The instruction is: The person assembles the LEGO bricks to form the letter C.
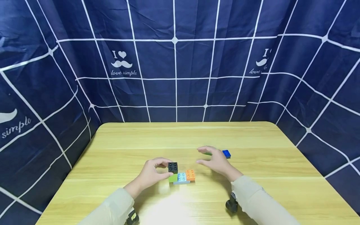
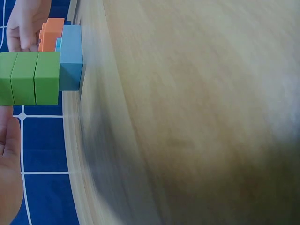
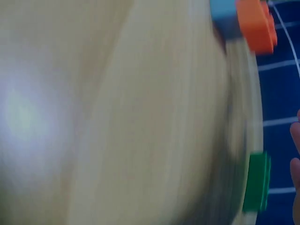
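Note:
In the head view my left hand (image 1: 153, 172) pinches a stack of toy building bricks, thumb in front and fingers behind. A black brick (image 1: 172, 167) tops this stack, above light green bricks (image 2: 35, 78). The stack stands at the left end of a light blue base brick (image 2: 71, 56). On the base's right end sits an orange brick (image 1: 190, 175), with a small light blue brick (image 1: 181, 177) between. My right hand (image 1: 216, 161) hovers to the right, its thumb and fingers apart and holding nothing. A dark green brick (image 3: 257, 183) lies beneath it, mostly hidden in the head view.
A dark blue brick (image 1: 226, 153) lies on the wooden table (image 1: 135, 137) just past my right hand. Navy curtains (image 1: 194, 59) with white grid lines hang behind the table and along both sides. Small black devices (image 1: 232, 203) are strapped at the wrists.

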`<state>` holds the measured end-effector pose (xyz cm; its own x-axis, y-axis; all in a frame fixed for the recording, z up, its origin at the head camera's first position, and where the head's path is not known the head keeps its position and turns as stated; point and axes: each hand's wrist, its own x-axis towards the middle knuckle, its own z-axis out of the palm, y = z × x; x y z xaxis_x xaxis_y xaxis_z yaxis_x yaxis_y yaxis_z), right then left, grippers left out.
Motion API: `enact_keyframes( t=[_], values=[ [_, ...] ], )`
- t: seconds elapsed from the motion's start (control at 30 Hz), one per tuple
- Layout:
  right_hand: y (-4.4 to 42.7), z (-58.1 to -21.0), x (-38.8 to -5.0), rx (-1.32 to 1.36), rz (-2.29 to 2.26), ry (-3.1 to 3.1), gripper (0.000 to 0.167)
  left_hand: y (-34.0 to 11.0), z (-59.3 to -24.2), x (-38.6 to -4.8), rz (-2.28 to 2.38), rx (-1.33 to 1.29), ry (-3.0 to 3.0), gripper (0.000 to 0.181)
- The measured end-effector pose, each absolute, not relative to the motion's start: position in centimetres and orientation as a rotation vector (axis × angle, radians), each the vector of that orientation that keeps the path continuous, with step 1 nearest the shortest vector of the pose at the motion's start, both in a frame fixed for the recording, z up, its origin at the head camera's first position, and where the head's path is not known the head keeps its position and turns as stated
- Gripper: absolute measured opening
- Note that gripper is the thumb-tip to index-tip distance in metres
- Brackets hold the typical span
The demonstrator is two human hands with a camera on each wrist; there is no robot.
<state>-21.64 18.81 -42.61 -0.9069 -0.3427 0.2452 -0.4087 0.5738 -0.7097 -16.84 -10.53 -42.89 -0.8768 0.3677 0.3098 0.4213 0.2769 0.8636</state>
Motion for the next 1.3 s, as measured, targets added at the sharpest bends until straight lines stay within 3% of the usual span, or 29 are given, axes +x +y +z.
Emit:
enact_keyframes(
  t=[0.77, 1.3],
  values=[
    [23.3, -44.5, -25.5, 0.397, 0.957, -2.817, 0.059, -10.4, -42.8, -16.9, -1.669, -0.749, -2.498, 0.030],
    [23.1, -44.2, -25.7, 0.372, 0.878, -2.891, 0.045, -10.5, -42.2, -16.7, -1.708, -0.715, -2.509, 0.031]
  ],
)
